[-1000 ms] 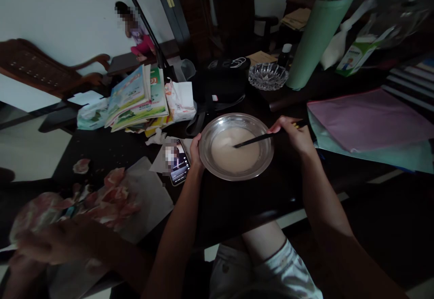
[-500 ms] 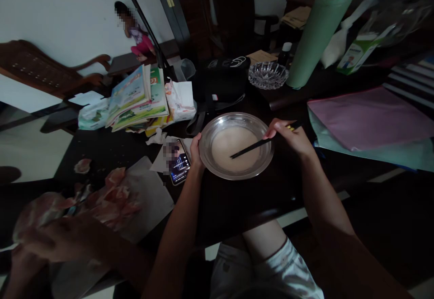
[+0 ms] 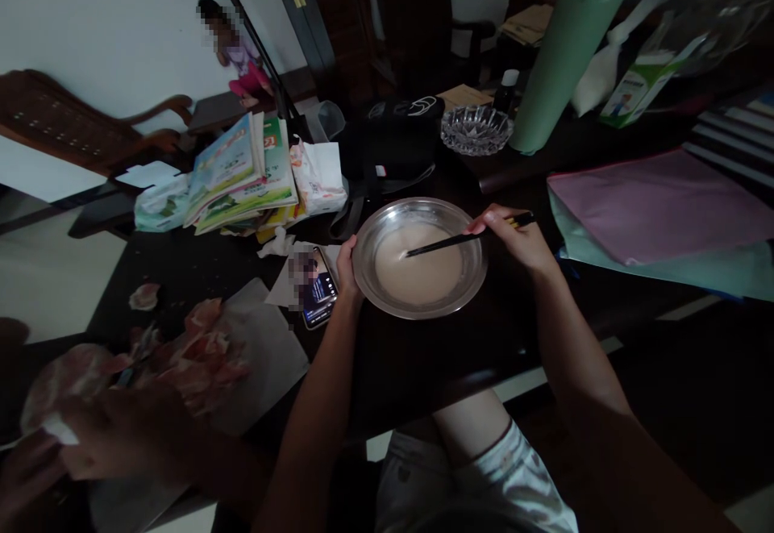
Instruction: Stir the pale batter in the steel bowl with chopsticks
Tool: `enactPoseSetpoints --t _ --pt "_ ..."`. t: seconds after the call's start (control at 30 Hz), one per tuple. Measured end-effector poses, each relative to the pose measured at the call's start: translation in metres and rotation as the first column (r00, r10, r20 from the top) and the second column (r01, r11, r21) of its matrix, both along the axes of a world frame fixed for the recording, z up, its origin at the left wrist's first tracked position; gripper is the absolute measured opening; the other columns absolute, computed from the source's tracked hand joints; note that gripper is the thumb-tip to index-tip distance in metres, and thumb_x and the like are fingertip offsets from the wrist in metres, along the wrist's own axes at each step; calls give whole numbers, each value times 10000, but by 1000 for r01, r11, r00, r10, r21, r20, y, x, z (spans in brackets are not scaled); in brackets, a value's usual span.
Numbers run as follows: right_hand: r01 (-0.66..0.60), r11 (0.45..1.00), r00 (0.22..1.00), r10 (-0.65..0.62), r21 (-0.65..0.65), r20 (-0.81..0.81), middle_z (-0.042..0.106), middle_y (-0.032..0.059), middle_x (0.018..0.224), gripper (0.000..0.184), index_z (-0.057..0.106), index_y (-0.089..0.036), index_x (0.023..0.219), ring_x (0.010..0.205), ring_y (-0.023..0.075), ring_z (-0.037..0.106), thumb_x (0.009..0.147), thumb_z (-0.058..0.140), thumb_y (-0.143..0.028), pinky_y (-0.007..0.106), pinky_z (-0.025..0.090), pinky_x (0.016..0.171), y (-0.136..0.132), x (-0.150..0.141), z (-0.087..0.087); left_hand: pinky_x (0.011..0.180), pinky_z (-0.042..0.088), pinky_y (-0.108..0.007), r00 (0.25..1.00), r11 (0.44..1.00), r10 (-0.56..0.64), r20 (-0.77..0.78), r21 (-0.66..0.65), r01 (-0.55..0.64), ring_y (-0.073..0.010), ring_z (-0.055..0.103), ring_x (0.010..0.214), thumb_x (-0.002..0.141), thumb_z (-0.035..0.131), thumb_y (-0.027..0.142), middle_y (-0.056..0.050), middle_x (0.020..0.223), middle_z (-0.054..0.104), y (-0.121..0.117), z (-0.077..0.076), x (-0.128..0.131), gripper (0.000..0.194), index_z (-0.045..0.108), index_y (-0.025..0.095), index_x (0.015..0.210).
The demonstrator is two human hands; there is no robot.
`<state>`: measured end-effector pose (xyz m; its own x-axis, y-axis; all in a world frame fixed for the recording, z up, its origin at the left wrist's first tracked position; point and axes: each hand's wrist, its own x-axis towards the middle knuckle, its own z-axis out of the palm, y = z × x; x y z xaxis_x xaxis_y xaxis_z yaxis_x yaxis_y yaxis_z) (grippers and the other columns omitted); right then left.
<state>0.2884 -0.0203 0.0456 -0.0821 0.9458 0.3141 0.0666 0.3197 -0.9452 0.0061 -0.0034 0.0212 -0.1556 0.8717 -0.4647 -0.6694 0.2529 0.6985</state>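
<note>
A wide metal bowl (image 3: 368, 291) rests on the dark table, with a pale, creamy liquid (image 3: 417, 279) covering its bottom. My left hand (image 3: 348, 268) grips the bowl's left rim, thumb on top and the other fingers hidden beneath. In my right hand (image 3: 513, 235) is a pair of black chopsticks (image 3: 441, 243), pinched over the bowl's right rim. Their tips dip into the liquid, left of the bowl's middle. A lit phone (image 3: 319, 291) lies just left of my left hand.
At the lower left, another person's hands (image 3: 114, 436) work beside peeled pinkish rinds (image 3: 209, 347) on a sheet. Behind the bowl are stacked books (image 3: 235, 178), tissues (image 3: 318, 178), a black bag (image 3: 393, 146), a glass ashtray (image 3: 476, 130) and a green flask (image 3: 562, 57). Folders (image 3: 659, 210) lie right.
The chopstick tips have moved up and slightly left through the liquid, and the chopsticks lie flatter. My left hand stays on the rim. The other person's hands have shifted.
</note>
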Motion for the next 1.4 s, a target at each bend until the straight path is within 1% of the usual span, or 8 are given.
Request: enactPoseSetpoints --t 0.27,0.43,0.6,0.8,0.97,1.13,1.3,1.4 --pt "-90 996 996 90 -22 9 757 33 752 375 754 -246 690 783 200 714 871 658 -560 348 532 818 -2 -1 1 713 574 -285 1000 1000 3 -14 -28 -3 -193 719 684 876 524 295 -6 597 709 0 3 1 296 705 174 675" --pt "87 996 996 -87 -6 -36 735 25 681 426 722 -243 626 700 189 689 895 625 -559 356 530 812 -1 1 1 687 565 -284 1000 1000 -5 -10 -22 5 -186 709 655 893 487 276 -24 661 743 -3 8 4 323 709 175 682" --pt "-92 996 996 92 -23 5 748 32 732 389 751 -243 674 753 189 699 886 644 -551 341 529 806 -2 0 2 756 569 -280 1000 1000 -2 2 -21 2 -201 735 740 852 547 294 -15 627 720 -3 7 3 259 715 170 698" --pt "102 994 994 -103 -26 -35 738 22 673 432 715 -248 618 690 192 685 892 623 -569 366 531 803 -1 2 1 747 579 -306 1000 1000 -6 -7 -22 6 -210 729 715 856 537 298 -34 672 746 -3 6 3 276 716 164 694" --pt "-61 998 998 61 -27 19 760 34 734 397 748 -250 668 770 208 714 876 644 -572 358 535 814 -2 0 3 777 588 -322 1000 1000 7 -18 -22 -7 -243 746 812 819 598 306 -23 653 735 -2 5 2 206 708 189 689" --pt "105 994 994 -106 -30 -35 731 23 658 442 708 -247 604 690 191 689 890 623 -573 355 536 809 -2 2 4 797 586 -325 1000 1000 -10 -20 4 10 -254 749 847 801 621 322 -21 633 723 -2 4 2 195 704 191 682" --pt "-78 996 997 78 -37 7 761 32 735 393 749 -242 667 751 194 711 873 654 -563 339 535 798 -2 -1 4 786 578 -311 999 1000 -16 -30 9 17 -234 745 823 813 604 322 -17 651 731 -2 1 1 203 724 182 728" --pt "10 1000 1000 -10 -23 -2 768 30 745 378 753 -243 680 770 197 720 858 672 -567 343 539 823 -1 0 3 762 573 -302 999 1000 -18 -27 8 18 -218 736 765 819 598 323 -17 659 734 -2 -1 0 215 727 176 731"
